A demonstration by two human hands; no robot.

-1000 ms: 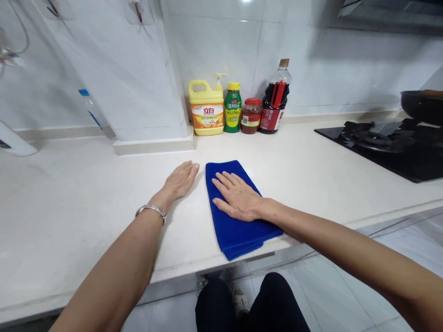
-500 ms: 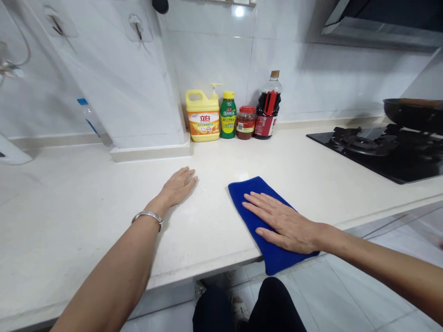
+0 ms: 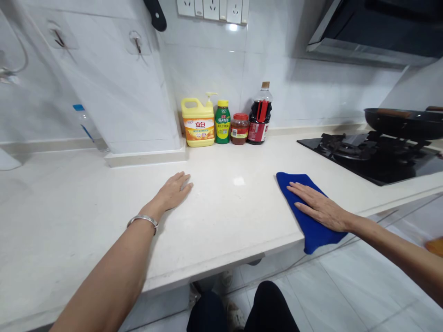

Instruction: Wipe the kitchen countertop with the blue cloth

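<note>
My right hand [image 3: 319,205] lies flat on a blue cloth [image 3: 296,180], fingers stretched out and pressing it to the white countertop [image 3: 221,212]. The cloth's near corner hangs over the front edge of the counter. Further left, my left hand [image 3: 173,191] rests palm down on the counter, fingers a little apart, holding nothing. Its wrist wears a silver bangle.
Against the wall stand a yellow detergent jug [image 3: 198,123], a green bottle [image 3: 222,122], a red-lidded jar [image 3: 239,129] and a dark sauce bottle [image 3: 260,115]. A gas stove [image 3: 360,159] with a wok [image 3: 401,123] is at right. A pillar [image 3: 138,101] juts out at left.
My right hand has slid the blue cloth to the right along the counter, toward the stove side. My left hand stays in about the same place. The view has tilted slightly up.
</note>
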